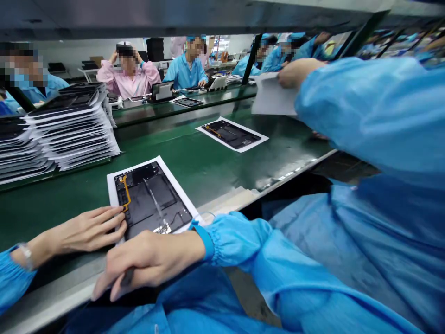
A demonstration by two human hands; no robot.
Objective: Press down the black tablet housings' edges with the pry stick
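A black tablet housing [153,199] with an orange flex cable [127,195] lies open side up on a white sheet [114,183] on the green bench. My left hand [86,229] reaches in from the left, fingers stretched out, their tips at the housing's left edge beside the cable. Close to the bench's front edge, my right hand [149,262] curls its fingers round a dark object [127,277]. Only a short end of that object shows, so its kind cannot be made out. The right hand and wrist hide the housing's near corner.
Farther along the green bench [181,144] lies another housing [231,133] on paper. Housings interleaved with paper form tall stacks [79,130] at left. At right, a co-worker's hand [299,73] holds a white sheet [273,95]. A shelf [174,18] runs overhead.
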